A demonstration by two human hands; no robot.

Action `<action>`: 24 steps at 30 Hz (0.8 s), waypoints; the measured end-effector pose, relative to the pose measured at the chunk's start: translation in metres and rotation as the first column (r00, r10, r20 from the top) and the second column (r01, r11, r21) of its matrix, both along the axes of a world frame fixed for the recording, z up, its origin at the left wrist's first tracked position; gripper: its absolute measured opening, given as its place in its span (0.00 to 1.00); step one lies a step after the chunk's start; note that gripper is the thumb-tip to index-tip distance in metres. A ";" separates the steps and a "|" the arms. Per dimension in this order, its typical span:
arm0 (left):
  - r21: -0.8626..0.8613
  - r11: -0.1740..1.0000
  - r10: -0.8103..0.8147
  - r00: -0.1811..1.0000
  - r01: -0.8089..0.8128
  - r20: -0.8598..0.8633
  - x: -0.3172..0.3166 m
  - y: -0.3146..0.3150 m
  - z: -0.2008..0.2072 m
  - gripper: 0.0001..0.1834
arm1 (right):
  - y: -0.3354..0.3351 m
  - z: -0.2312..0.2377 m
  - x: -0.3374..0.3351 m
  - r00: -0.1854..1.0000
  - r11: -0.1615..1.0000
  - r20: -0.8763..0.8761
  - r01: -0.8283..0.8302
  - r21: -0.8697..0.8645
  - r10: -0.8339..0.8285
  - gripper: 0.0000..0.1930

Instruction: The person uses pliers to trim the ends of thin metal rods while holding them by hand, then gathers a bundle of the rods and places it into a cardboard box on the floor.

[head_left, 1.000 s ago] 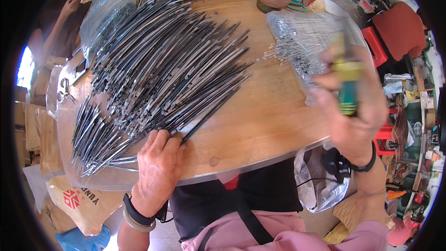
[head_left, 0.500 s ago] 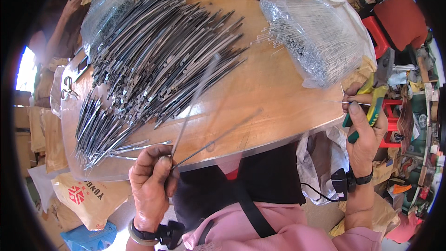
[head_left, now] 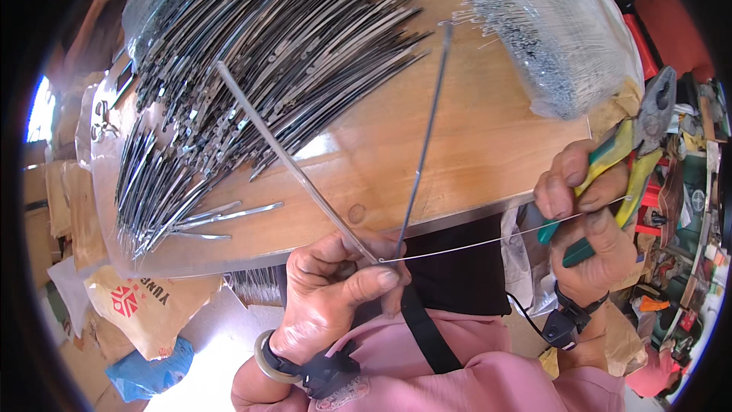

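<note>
My left hand [head_left: 335,286] is closed, pinching the lower ends of two long thin metal strips between thumb and fingers. A flat pale strip [head_left: 286,154] leans up to the left, and a darker, narrower one [head_left: 425,141] rises to the right, so they form a V. A thin wire [head_left: 473,245] with a small loop at its end touches the strips' pinched ends. It runs slightly bowed across to my right hand [head_left: 591,221], whose fingers grip it. That same hand carries pliers [head_left: 646,145] with yellow and green handles, jaws pointing up and away from the wire.
A large heap of dark metal strips [head_left: 282,53] covers the table's [head_left: 473,152] left side, with a smaller bundle [head_left: 152,191] nearer me. A plastic bag of looped wires [head_left: 549,38] lies at the far right. Below the left edge stands a brown paper sack [head_left: 145,309].
My left hand has moved right with the strips, which now spread wider into a V. My right hand has shifted slightly down and left, and the wire now reaches the strips' ends.
</note>
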State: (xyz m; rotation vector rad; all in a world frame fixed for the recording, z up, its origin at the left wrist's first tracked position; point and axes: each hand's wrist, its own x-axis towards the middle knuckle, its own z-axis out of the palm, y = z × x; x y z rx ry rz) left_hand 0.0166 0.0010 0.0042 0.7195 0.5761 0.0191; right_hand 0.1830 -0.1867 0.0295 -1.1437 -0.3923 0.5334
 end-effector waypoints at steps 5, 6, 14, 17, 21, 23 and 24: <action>0.336 0.938 -0.046 0.991 0.087 -0.128 -0.005 -0.003 0.001 0.10 | 0.004 -0.024 -0.014 0.996 0.993 0.036 -0.081 -0.087 0.084 0.10; 0.372 0.920 -0.075 0.986 0.127 -0.149 -0.006 -0.002 0.000 0.10 | 0.005 -0.029 -0.018 0.996 0.991 0.005 -0.092 -0.093 0.093 0.09; 0.503 0.734 -0.401 0.889 0.456 -0.220 -0.007 0.011 -0.013 0.06 | 0.000 -0.053 -0.039 0.980 0.963 -0.159 -0.153 -0.223 0.119 0.08; 0.350 0.832 -0.372 0.900 0.431 -0.225 -0.002 0.005 -0.012 0.06 | 0.005 -0.059 -0.046 0.986 0.957 -0.125 -0.142 -0.254 0.113 0.07; 0.299 0.883 -0.315 0.929 0.361 -0.193 -0.003 0.005 -0.015 0.06 | -0.003 -0.055 -0.037 0.977 0.946 -0.183 -0.158 -0.282 0.109 0.07; 0.242 0.892 -0.335 0.917 0.383 -0.214 -0.002 0.007 -0.014 0.05 | -0.002 -0.056 -0.027 0.987 0.956 -0.133 -0.120 -0.266 0.086 0.07; 0.213 0.895 -0.346 0.911 0.392 -0.225 -0.001 0.008 -0.014 0.05 | -0.001 -0.057 -0.025 0.995 0.959 -0.035 -0.099 -0.265 0.093 0.05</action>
